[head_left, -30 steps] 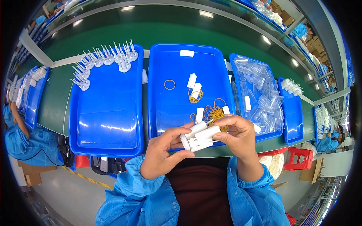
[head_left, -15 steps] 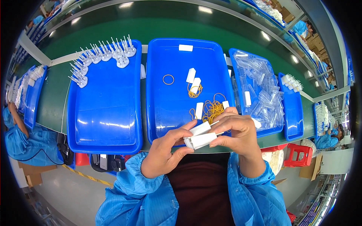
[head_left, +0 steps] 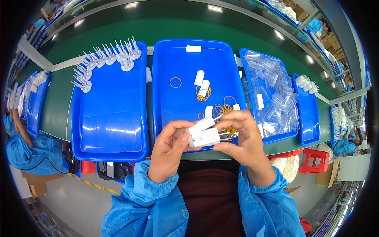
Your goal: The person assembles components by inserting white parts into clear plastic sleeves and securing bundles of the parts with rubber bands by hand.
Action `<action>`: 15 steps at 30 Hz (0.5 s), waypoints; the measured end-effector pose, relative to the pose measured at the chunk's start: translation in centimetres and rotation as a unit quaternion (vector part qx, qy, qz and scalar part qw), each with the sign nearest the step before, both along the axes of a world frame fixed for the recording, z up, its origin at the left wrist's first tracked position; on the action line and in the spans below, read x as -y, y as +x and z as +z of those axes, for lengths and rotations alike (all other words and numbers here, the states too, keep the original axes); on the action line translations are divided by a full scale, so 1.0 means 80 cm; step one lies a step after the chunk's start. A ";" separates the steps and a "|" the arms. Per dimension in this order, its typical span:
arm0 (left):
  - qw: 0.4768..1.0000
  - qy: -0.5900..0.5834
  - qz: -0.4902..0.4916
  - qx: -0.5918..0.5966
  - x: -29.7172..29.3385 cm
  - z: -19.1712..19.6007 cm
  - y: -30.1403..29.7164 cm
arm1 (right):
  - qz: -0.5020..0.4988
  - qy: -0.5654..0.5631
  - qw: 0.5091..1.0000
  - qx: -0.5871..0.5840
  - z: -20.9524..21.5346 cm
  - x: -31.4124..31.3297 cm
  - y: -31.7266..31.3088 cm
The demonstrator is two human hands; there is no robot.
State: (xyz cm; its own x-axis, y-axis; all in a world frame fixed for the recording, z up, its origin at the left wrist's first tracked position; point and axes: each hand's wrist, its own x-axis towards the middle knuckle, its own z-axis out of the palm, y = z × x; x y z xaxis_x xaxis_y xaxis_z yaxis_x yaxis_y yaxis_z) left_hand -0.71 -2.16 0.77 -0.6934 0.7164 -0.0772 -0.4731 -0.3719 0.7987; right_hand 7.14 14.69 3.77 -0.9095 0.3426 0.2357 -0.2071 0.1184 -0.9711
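Above the near edge of the middle tray, my left hand (head_left: pixel 170 144) grips the base of a white pronged piece, thumb on top. Several white blocks (head_left: pixel 204 136) are bunched on it, and thin pale prongs stick out past them to the right. The upper block tilts away from the lower ones. My right hand (head_left: pixel 244 136) curves around the prong side; its thumb and fingertips touch the blocks and prong ends. Loose white blocks (head_left: pixel 199 77) and tan rubber bands (head_left: pixel 225 112) lie in the middle blue tray (head_left: pixel 173 106), partly hidden by my hands.
The left blue tray (head_left: pixel 110 118) bears several white pronged pieces (head_left: pixel 104 57) along its far side. Clear plastic sleeves (head_left: pixel 272 87) fill the tray on the right, beside a narrow tray (head_left: pixel 309 122) with white pieces. A green belt (head_left: pixel 158 23) runs behind. Co-workers sit at both sides.
The bunch of white blocks has turned and shifted slightly left, showing more prongs. My right fingers have spread wider around it, and the upper block now tilts more.
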 end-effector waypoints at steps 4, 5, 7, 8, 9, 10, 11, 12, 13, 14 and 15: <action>0.999 -0.003 0.012 -0.031 -0.001 -0.005 0.004 | 0.026 0.288 0.957 0.016 0.003 -0.011 0.000; 0.999 0.002 0.019 -0.039 -0.001 -0.005 0.006 | 0.025 0.290 0.957 0.006 0.004 -0.010 -0.001; 0.998 0.001 0.013 -0.064 -0.001 -0.006 0.006 | 0.023 0.292 0.956 -0.003 0.005 -0.011 -0.002; 0.996 0.000 0.009 -0.089 -0.001 -0.006 0.006 | 0.037 0.302 0.953 -0.013 0.006 -0.013 -0.001; 0.996 -0.001 0.009 -0.089 0.000 -0.007 0.006 | 0.051 0.310 0.949 -0.022 0.006 -0.014 -0.001; 0.997 -0.003 -0.011 -0.079 0.001 -0.009 0.004 | 0.051 0.309 0.949 -0.022 0.004 -0.014 -0.002; 0.997 -0.005 -0.032 -0.070 0.002 -0.010 0.003 | 0.051 0.313 0.947 -0.054 0.001 -0.015 -0.003; 0.997 -0.006 -0.032 -0.069 0.001 -0.010 0.004 | 0.052 0.316 0.943 -0.086 -0.002 -0.016 -0.004; 0.999 0.006 -0.039 -0.018 0.000 -0.008 0.005 | 0.052 0.316 0.944 -0.086 -0.004 -0.016 -0.005; 0.998 0.018 -0.046 0.033 -0.001 -0.006 0.005 | 0.047 0.320 0.941 -0.104 -0.007 -0.017 -0.007; 0.998 0.018 -0.046 0.033 0.000 -0.005 0.005 | 0.042 0.324 0.937 -0.122 -0.008 -0.017 -0.008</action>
State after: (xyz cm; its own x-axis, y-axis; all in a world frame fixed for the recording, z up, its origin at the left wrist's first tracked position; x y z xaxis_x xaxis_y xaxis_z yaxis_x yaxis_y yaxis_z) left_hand -0.31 -2.12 0.33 -0.6182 0.7805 -0.0932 -0.5581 -0.3523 0.7513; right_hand 6.53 16.08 3.12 -0.8192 -0.0149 0.5733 -0.4480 0.6406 -0.6236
